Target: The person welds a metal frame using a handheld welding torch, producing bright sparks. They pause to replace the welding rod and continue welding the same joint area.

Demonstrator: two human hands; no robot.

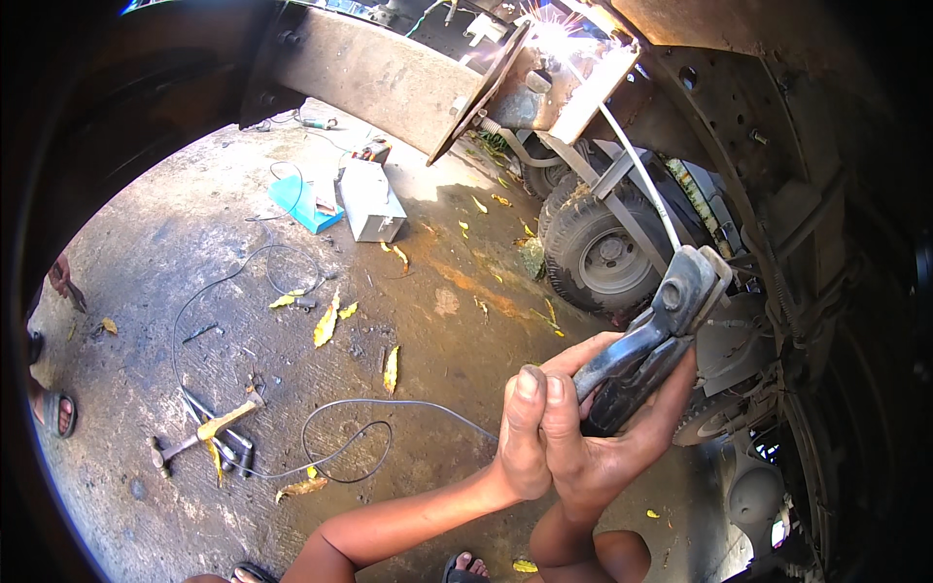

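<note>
I see a pale wooden-handled hammer (224, 421) lying on the stained grey concrete ground (136, 360). Farther off, I make out a bright blue rectangular box (316, 216) just beside a silver-grey metal box (373, 202). Long yellow fallen leaves (327, 323) are scattered about. On my right stands a dusty black-tyred vehicle wheel (612, 257); at my far left, another person's dark-sandalled foot (60, 415).
</note>
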